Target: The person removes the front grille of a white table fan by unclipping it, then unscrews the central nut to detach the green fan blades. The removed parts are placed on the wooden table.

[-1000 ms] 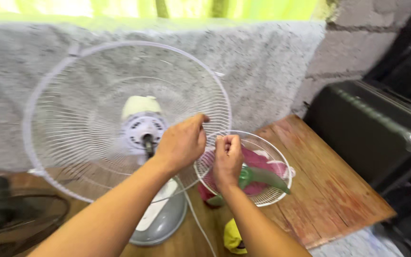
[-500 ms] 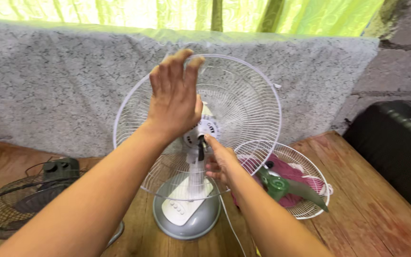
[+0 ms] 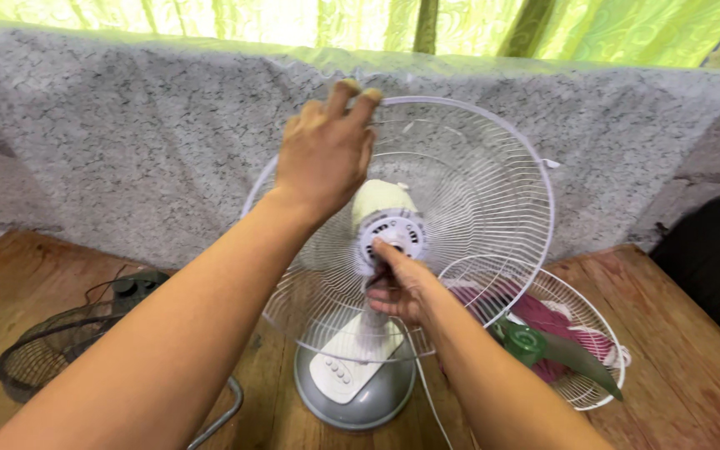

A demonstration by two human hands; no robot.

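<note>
Left hand (image 3: 325,154) grips fan guard (image 3: 493,179); right hand (image 3: 397,287) at hub (image 3: 393,236).

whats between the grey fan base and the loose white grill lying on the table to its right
In the head view, a thin white cord and the person's right forearm cross the gap between the grey fan base and the loose white grill; beneath them shows bare wooden table.

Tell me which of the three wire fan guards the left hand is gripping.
The left hand grips the top rim of the upright white guard mounted on the fan. The other white guard lies flat beside it; the dark guard lies at far left.
</note>
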